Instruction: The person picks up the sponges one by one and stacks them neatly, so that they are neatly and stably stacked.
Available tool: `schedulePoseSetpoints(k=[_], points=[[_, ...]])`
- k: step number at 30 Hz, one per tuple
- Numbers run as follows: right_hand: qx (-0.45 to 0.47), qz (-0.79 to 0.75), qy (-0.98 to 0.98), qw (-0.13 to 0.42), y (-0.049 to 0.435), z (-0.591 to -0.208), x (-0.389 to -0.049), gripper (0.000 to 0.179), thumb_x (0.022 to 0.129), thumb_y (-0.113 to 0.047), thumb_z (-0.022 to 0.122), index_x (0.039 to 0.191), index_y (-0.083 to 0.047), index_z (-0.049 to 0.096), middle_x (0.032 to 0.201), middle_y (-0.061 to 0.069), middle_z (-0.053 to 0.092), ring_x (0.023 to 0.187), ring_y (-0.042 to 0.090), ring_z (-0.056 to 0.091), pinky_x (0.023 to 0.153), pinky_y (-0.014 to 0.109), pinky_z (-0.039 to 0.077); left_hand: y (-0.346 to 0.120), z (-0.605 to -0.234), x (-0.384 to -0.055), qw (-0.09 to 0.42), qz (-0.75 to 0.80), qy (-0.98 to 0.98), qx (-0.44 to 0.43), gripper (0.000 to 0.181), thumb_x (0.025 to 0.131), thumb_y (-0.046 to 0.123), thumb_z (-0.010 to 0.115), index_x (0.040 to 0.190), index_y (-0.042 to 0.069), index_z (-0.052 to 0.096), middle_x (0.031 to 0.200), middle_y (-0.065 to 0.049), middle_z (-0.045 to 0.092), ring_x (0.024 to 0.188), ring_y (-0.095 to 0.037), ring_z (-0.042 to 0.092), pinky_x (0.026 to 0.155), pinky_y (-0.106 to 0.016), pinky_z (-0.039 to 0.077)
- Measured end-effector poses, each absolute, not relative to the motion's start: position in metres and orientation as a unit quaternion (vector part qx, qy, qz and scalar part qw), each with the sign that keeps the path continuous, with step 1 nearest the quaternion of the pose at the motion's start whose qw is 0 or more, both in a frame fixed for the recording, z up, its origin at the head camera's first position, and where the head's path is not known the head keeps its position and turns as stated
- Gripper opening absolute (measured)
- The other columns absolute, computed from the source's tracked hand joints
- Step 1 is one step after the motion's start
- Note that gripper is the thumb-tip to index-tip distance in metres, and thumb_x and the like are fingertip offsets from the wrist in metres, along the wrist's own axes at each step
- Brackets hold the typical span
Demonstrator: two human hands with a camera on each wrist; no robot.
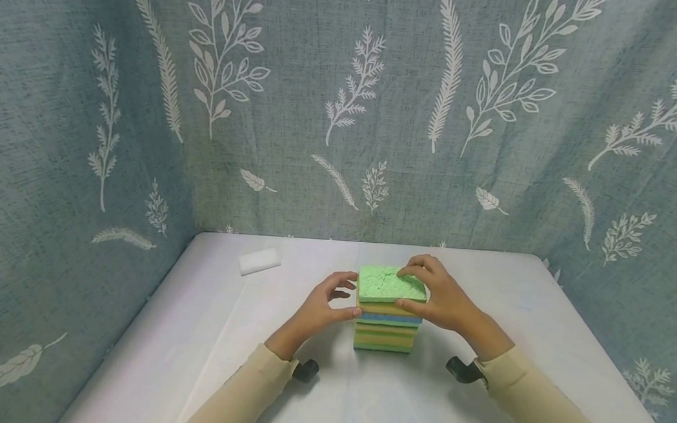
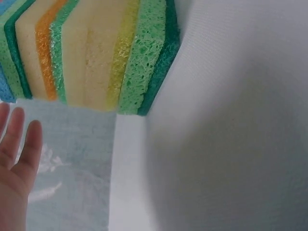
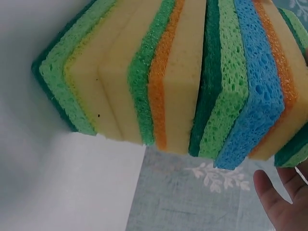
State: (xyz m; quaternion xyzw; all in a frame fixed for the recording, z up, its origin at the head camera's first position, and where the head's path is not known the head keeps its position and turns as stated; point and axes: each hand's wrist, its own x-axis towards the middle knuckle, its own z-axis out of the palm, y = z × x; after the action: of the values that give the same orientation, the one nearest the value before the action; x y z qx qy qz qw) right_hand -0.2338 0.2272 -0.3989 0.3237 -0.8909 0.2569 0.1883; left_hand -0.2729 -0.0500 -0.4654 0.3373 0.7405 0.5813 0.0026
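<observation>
A tall stack of sponges (image 1: 386, 337) stands on the table, in layers of green, cream, yellow, orange and blue. On top lies a light green sponge (image 1: 382, 284) with a dark green underside. My right hand (image 1: 440, 298) pinches this top sponge at its right end, thumb at the front edge and fingers on the far part. A blue sponge (image 3: 257, 91) shows lower in the pile. To the left of the stack is my left hand (image 1: 324, 304), its fingers spread and loosely bent, holding nothing. Its thumb tip lies close against the stack's front left edge; contact is unclear.
A small white block (image 1: 260, 261) lies at the back left of the white table (image 1: 235, 373). Grey-green curtains (image 1: 298, 105) with white leaf prints hang behind the table and along both sides. A dark wrist camera (image 1: 464, 370) sits below each wrist.
</observation>
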Motion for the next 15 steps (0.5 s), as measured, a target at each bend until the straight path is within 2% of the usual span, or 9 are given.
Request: schedulePoseSetpoints(k=[4,9,15], points=[[0.325,0.259,-0.889,0.191,0.2256,-0.3997,-0.2331,0.045,0.082,-0.035,0.079,0.119,-0.015,0.063,0.123,0.003,0.047,0.113,0.022,0.045,0.09,0.048,0.046,-0.0499,-0.4651,-0.2737,-0.001,0.58,0.74,0.34,0.068,0.081,0.039,0.079,0.14,0.02,0.049,0.134,0.002,0.051,0.12,-0.029,0.05,0.1,-0.048,0.043],[0.325,0.263,-0.888,0.19,0.224,-0.4008,-0.2325,0.045,0.082,-0.035,0.079,0.119,-0.016,0.063,0.123,0.003,0.047,0.113,0.021,0.045,0.091,0.048,0.045,-0.0495,-0.4654,-0.2746,-0.004,0.583,0.734,0.348,0.069,0.082,0.041,0.077,0.141,0.019,0.048,0.134,0.001,0.051,0.119,-0.028,0.05,0.1,-0.056,0.04],[0.319,0.265,-0.892,0.182,0.2237,-0.4032,-0.2318,0.045,0.082,-0.036,0.079,0.119,-0.016,0.063,0.123,0.003,0.047,0.114,0.022,0.045,0.091,0.048,0.045,-0.0499,-0.4654,-0.2728,0.003,0.586,0.732,0.347,0.067,0.084,0.031,0.077,0.142,0.015,0.047,0.134,-0.003,0.051,0.121,-0.033,0.049,0.101,-0.053,0.041]])
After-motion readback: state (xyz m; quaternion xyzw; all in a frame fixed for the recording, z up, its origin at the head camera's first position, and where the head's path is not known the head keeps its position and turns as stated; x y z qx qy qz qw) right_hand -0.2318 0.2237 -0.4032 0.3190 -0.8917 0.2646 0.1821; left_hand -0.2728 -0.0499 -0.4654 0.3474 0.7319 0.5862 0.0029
